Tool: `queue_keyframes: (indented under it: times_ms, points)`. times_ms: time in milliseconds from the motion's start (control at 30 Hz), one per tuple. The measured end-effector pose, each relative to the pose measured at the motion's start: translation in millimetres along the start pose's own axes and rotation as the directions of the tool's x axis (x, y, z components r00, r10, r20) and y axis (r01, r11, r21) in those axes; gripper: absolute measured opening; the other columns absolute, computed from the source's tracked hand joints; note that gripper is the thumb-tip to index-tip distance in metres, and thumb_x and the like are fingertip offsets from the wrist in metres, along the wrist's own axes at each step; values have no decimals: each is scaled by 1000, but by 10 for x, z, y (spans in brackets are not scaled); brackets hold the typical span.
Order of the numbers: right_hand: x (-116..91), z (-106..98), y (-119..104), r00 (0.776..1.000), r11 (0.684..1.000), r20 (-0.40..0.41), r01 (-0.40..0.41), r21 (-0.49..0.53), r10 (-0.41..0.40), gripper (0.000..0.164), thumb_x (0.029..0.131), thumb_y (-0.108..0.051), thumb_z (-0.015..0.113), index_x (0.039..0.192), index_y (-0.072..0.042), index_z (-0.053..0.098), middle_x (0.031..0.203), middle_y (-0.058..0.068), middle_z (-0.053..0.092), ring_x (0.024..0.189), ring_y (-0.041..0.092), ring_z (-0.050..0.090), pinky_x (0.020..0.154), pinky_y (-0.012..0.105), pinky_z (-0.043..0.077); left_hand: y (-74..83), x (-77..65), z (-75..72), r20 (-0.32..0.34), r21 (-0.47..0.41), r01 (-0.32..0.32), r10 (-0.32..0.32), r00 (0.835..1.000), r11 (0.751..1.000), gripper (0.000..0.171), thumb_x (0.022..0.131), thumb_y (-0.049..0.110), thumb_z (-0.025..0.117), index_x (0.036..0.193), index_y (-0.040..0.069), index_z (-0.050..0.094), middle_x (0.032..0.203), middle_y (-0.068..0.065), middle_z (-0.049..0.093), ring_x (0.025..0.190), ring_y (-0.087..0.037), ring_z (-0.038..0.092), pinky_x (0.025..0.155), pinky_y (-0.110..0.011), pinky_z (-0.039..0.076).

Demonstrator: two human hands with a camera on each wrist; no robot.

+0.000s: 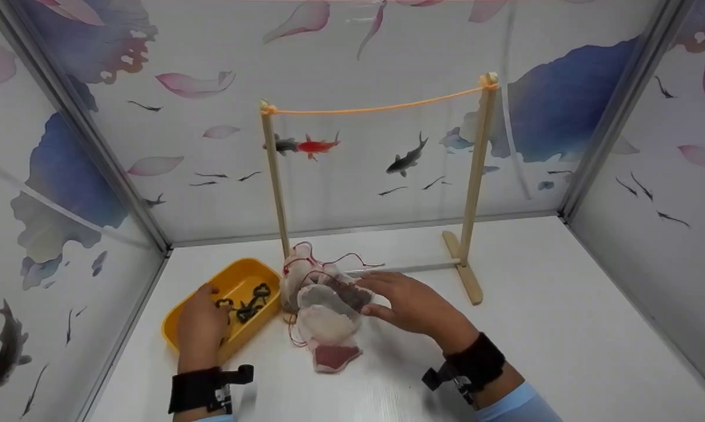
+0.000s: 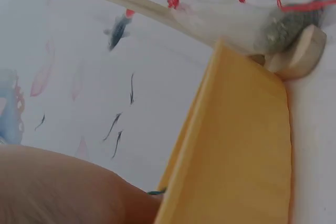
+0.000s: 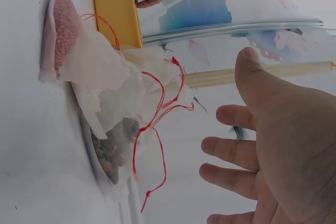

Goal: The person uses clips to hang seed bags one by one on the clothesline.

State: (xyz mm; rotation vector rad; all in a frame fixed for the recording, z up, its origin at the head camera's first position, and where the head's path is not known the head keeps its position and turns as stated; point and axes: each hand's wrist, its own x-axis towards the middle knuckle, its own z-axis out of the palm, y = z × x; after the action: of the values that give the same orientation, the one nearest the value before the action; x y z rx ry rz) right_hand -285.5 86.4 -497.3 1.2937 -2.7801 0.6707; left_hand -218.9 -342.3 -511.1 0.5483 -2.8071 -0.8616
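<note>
My left hand [image 1: 201,322] reaches into the yellow plastic bin [image 1: 179,306], beside several small dark green pieces [image 1: 250,308] that look like hooks or clips. In the right wrist view its fingers look bent over the bin's edge; whether they pinch a piece is hidden. To the right of the bin lies a pile of white gauze drawstring bags [image 1: 323,325] with red cords [image 3: 160,98]. One bag shows reddish contents [image 3: 65,35], another dark, herb-like bits [image 3: 107,156]. Beside the pile's right side, my right hand [image 1: 408,302] hovers with fingers extended and apart, holding nothing.
Behind the pile stands a wooden frame with two posts [image 1: 475,176] and an orange cord [image 1: 376,109] tied between their tops. Its right foot [image 1: 463,266] rests on the white table [image 1: 563,328]. Printed panels [image 1: 352,176] enclose the back and sides.
</note>
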Motion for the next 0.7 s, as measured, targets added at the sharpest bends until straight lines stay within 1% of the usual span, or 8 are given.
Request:
queue_keyframes:
  times_ms: [67, 133, 200, 267, 333, 433, 533, 700]
  points:
    - [-17, -44, 15, 999, 1000, -28, -18, -1, 18, 66, 113, -56, 64, 167, -19, 57, 170, 9, 60, 159, 35, 56, 129, 59, 48, 140, -20, -28, -41, -92, -26, 23, 999, 995, 44, 113, 18, 69, 151, -4, 65, 139, -31, 74, 107, -41, 77, 85, -51, 65]
    - [-33, -79, 19, 996, 999, -85, -40, -20, 39, 66, 112, -53, 68, 168, -19, 56, 165, 10, 65, 153, 36, 62, 124, 59, 52, 323, -67, -38, -92, -180, -58, 42, 995, 982, 41, 114, 24, 70, 146, -1, 71, 134, -28, 77, 108, -38, 78, 85, -46, 66]
    - [-42, -116, -3, 983, 996, -175, -70, -47, 61, 66, 110, -49, 74, 167, -20, 58, 156, 11, 72, 143, 35, 70, 116, 57, 59, 539, -126, -25, -133, -302, -83, 44, 990, 950, 34, 112, 27, 74, 136, 2, 77, 124, -23, 80, 100, -33, 79, 78, -36, 65]
    - [-54, -138, -23, 952, 992, -295, -106, -67, 82, 66, 108, -46, 78, 165, -18, 59, 144, 10, 79, 129, 33, 77, 105, 54, 65, 786, -208, 38, -134, -447, -88, 30, 991, 890, 28, 111, 27, 77, 129, 5, 81, 119, -19, 81, 99, -30, 79, 77, -28, 65]
    - [-56, -173, -61, 905, 989, -414, -133, -61, 96, 67, 104, -43, 84, 163, -17, 61, 133, 7, 83, 119, 31, 81, 96, 51, 68, 1030, -294, 145, -132, -566, -105, 36, 991, 818, 21, 108, 23, 81, 123, 8, 83, 114, -16, 82, 95, -28, 80, 76, -23, 65]
    - [-63, -222, -128, 848, 991, -518, -137, -10, 112, 73, 98, -40, 91, 161, -15, 62, 124, 2, 85, 113, 27, 82, 95, 48, 68, 1358, -405, 341, -116, -689, -139, 81, 990, 711, 16, 106, 17, 83, 119, 8, 84, 109, -15, 83, 89, -25, 81, 74, -25, 68]
    - [-79, -252, -198, 842, 995, -531, -90, 35, 94, 80, 92, -37, 97, 160, -14, 62, 122, 1, 86, 113, 26, 82, 98, 49, 68, 1612, -476, 526, -87, -752, -153, 133, 987, 641, 15, 106, 16, 83, 118, 7, 84, 107, -14, 83, 87, -26, 82, 73, -29, 69]
    - [-69, -213, -272, 858, 994, -511, 3, 112, 55, 80, 90, -29, 99, 159, -11, 64, 120, 1, 86, 113, 23, 82, 96, 49, 69, 1852, -574, 714, 31, -800, -63, 146, 989, 596, 17, 110, 22, 78, 122, 10, 78, 108, -9, 86, 91, -26, 83, 79, -32, 70]
